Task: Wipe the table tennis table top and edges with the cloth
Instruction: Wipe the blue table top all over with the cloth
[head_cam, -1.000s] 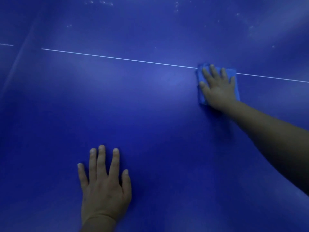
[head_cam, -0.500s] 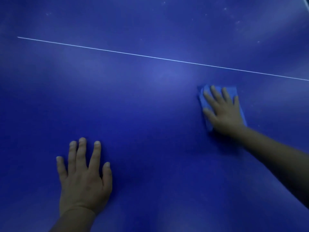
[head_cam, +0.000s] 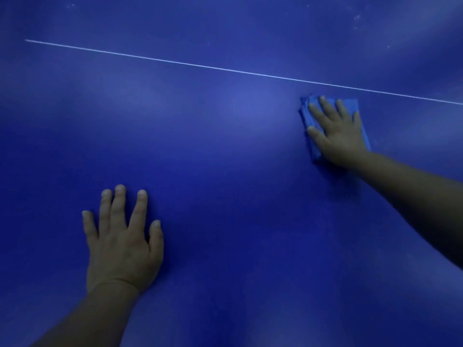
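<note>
The dark blue table tennis table top (head_cam: 225, 171) fills the whole view. A folded blue cloth (head_cam: 349, 103) lies flat on it at the right, just below the thin white line (head_cam: 175, 61) that crosses the surface. My right hand (head_cam: 335, 131) presses down on the cloth with straight, spread fingers and covers most of it. My left hand (head_cam: 122, 241) rests palm down on the bare table at the lower left, fingers straight and spread, holding nothing.
Small pale specks (head_cam: 357, 17) dot the table beyond the white line at the upper right. No table edge shows in this view.
My right hand slid the cloth off the white line toward me and now holds it just below the line. My left hand stays flat on the table.
</note>
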A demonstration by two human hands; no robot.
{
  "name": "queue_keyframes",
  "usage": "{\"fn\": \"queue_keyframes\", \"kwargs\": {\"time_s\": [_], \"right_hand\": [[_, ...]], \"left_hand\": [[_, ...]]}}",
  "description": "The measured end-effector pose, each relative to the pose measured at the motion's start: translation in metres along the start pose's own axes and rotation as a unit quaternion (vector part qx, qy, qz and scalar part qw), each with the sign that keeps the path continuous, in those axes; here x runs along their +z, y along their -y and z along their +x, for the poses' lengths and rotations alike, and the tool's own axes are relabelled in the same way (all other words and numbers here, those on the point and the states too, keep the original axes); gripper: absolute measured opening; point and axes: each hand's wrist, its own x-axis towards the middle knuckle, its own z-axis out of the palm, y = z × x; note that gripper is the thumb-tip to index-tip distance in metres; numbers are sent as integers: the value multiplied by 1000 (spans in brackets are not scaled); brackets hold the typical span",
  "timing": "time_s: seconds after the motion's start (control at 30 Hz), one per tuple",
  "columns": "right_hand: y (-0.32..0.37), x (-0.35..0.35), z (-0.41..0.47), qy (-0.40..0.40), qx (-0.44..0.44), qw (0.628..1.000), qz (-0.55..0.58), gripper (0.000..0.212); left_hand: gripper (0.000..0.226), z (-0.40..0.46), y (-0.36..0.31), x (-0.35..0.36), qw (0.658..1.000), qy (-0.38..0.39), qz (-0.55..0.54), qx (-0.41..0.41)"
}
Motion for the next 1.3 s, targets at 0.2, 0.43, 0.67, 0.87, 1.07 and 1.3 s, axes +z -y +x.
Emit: {"fn": "queue_keyframes", "kwargs": {"time_s": [0.2, 0.43, 0.67, 0.87, 1.07, 1.3], "right_hand": [[16, 24, -201, -11, -225, 974, -24, 60], [-15, 11, -109, 1, -63, 998, -16, 69], [31, 37, -261, -44, -98, 994, -6, 64], [12, 36, -314, 16, -230, 972, -34, 60], [-6, 20, -260, 31, 104, 993, 43, 69], [76, 49, -446, 8, -113, 993, 28, 61]], "left_hand": [[73, -1, 0, -1, 1000, 8, -12, -3], [75, -3, -3, -1, 1000, 10, -11, -6], [74, -4, -6, -1, 1000, 1, 23, -6], [66, -22, -13, -9, 997, 17, 68, -10], [73, -137, -14, 2, 993, 17, -13, 117], [70, -238, 5, 26, 975, 30, 17, 220]]}}
